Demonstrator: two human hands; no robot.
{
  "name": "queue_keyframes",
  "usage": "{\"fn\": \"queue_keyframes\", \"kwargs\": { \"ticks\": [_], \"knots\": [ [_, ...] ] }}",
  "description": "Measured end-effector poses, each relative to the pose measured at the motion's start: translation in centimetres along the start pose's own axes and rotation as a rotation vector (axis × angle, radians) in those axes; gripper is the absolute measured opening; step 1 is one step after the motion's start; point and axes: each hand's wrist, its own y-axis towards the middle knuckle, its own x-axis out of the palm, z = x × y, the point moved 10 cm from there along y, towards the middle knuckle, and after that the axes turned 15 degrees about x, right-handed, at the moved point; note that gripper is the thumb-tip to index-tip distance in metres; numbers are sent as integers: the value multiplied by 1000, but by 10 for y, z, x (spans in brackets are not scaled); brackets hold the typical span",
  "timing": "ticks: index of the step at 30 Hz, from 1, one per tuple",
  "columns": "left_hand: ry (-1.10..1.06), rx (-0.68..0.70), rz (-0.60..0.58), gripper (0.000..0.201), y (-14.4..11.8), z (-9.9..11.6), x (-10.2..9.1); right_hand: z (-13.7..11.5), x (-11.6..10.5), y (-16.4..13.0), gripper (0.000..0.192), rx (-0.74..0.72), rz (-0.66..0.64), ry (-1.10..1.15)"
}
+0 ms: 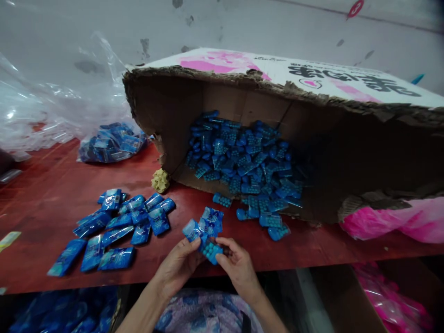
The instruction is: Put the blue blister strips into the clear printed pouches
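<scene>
My left hand (182, 266) is closed on a blue printed packet (192, 230), thumb on top. Between my two hands is a small blue case with round beads (211, 250), and the fingers of my right hand (239, 263) pinch its right end. Just beyond the fingers shows another blue printed packet (212, 220); whether it is held or lies on the table is unclear. Several filled blue packets (120, 219) lie to the left. More bead cases (243, 157) are heaped in a torn cardboard box (166, 111), some spilling out past its lower edge.
A clear bag of blue packets (111, 142) stands at the back left on the red table (138, 263), near loose plastic sheeting (52, 106). A crumpled yellowish lump (160, 180) sits by the box corner. Below the table edge are blue items (65, 312) and pink packages (388, 296).
</scene>
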Motion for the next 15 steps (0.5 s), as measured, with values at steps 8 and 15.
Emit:
{"fn": "queue_keyframes", "kwargs": {
  "ticks": [8, 15],
  "knots": [
    [73, 52, 256, 12, 3, 6, -28, 1, -7, -4, 14, -29, 139, -31],
    [-51, 13, 343, 8, -4, -2, -24, -2, -14, -4, 13, -47, 141, -19]
  ]
}}
